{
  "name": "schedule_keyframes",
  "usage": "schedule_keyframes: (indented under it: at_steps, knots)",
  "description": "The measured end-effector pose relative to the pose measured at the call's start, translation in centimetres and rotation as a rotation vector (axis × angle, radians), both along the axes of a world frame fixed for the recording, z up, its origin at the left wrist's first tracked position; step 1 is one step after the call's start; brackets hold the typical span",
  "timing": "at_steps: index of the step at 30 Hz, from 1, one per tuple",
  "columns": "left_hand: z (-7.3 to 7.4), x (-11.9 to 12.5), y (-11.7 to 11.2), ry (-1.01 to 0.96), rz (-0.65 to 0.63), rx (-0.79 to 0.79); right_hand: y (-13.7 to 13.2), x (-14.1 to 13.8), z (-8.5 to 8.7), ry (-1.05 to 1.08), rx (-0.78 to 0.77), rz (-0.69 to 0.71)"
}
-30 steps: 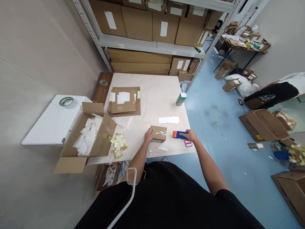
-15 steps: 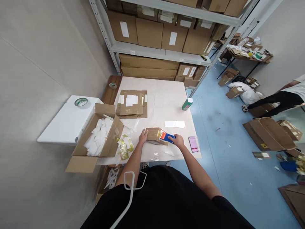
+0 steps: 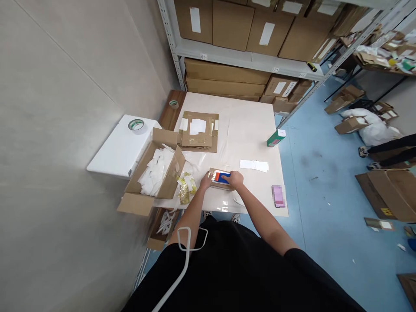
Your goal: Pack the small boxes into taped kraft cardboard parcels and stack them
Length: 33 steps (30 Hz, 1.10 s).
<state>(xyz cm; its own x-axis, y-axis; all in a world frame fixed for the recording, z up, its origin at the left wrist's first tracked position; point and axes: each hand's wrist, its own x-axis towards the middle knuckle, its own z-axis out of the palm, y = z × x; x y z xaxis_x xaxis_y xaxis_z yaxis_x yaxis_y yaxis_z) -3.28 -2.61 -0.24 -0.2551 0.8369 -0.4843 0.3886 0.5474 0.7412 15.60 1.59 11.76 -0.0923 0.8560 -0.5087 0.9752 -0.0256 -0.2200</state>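
Note:
A small cardboard box [image 3: 217,185] lies near the front edge of the pale table [image 3: 247,134]. My left hand [image 3: 206,180] grips its left end, fingers wrapped on the side. My right hand [image 3: 235,178] is closed on a blue and orange tape dispenser [image 3: 222,177], which it presses onto the top of the box. A pink phone [image 3: 278,195] lies on the table to the right of my right hand.
An open carton of white packets [image 3: 155,173] hangs over the table's left edge, with gold packets [image 3: 186,189] beside it. Flattened cartons [image 3: 199,131], white slips [image 3: 254,165], a green box [image 3: 276,137] and tape rolls [image 3: 136,125] lie around. Shelving with cartons [image 3: 247,30] stands behind; a person's legs [image 3: 386,149] are at right.
My right hand has carried the tape dispenser from beside the phone leftward onto the top of the box. My left hand has stayed on the box. The view has shifted right.

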Motion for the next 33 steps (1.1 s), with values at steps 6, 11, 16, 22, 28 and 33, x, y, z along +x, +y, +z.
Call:
schedule_keyframes:
  at_steps: [6, 11, 16, 22, 28, 33]
  knots:
    - [-1.8, 5.5, -0.8, -0.017, -0.043, -0.055, 0.5, 4.2, -0.5, -0.078, -0.032, -0.05]
    - [-1.8, 8.9, 0.2, 0.01, -0.089, -0.091, 0.8, 9.1, -0.1, -0.076, -0.056, -0.083]
    - [-1.6, 9.4, 0.7, 0.051, -0.099, -0.117, 0.9, 14.3, 0.5, -0.114, -0.062, -0.116]
    - [-1.5, 9.0, 0.5, 0.072, -0.115, -0.13, -0.2, 19.3, 0.3, -0.111, -0.02, -0.128]
    - [-1.5, 8.7, 0.5, 0.083, -0.134, -0.13, -1.0, 24.8, -0.2, -0.131, 0.004, -0.173]
    - [-1.8, 8.6, 0.7, 0.076, -0.136, -0.129, -1.6, 27.5, -0.9, -0.167, -0.011, -0.216]
